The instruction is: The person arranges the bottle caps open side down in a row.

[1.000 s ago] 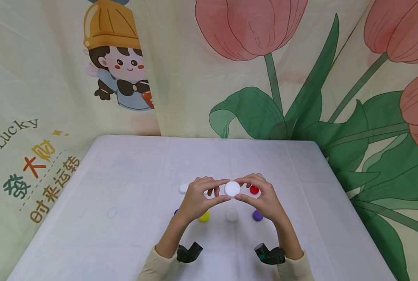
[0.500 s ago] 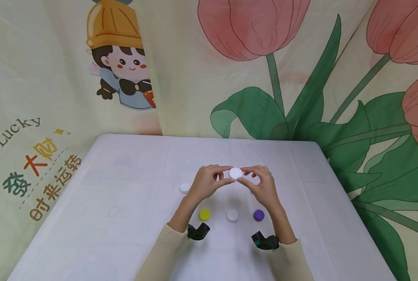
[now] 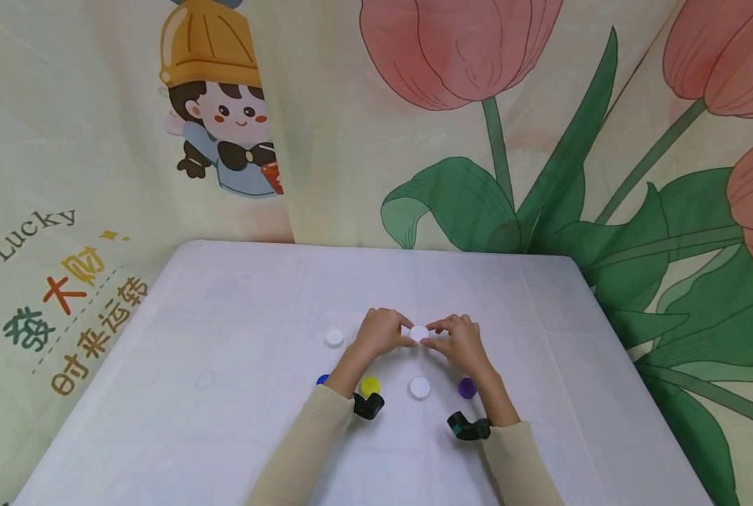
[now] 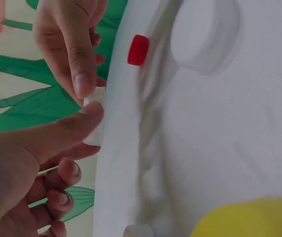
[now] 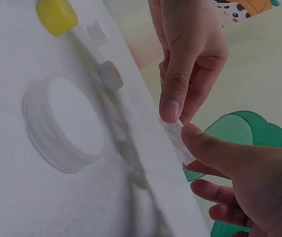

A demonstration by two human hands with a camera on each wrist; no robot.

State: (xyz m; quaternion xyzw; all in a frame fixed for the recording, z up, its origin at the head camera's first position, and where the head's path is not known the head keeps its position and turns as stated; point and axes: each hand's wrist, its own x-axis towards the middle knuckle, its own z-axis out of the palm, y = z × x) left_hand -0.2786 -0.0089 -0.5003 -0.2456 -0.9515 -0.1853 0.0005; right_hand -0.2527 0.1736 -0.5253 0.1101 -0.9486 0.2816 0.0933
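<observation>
Both hands hold one white bottle cap [image 3: 419, 334] between them over the middle of the table. My left hand [image 3: 381, 333] pinches its left side with thumb and fingertips, and my right hand [image 3: 461, 341] pinches its right side. In the left wrist view the held cap [image 4: 95, 133] is seen edge-on, partly covered by the thumbs; it appears raised off the cloth. Nearer me stand a yellow cap [image 3: 370, 386], another white cap [image 3: 420, 388] and a purple cap [image 3: 467, 388]. A red cap [image 4: 139, 50] shows only in the left wrist view.
On the white tablecloth [image 3: 256, 302], a white cap [image 3: 335, 339] stands left of my left hand. A blue cap [image 3: 323, 379] is partly hidden by the left forearm. A greyish-white cap [image 5: 110, 75] appears in the right wrist view. A printed curtain [image 3: 325, 140] hangs behind the table.
Both hands, with the white cap pinched between them, first moved away from me, then came down and slightly back. The caps on the table have stayed put.
</observation>
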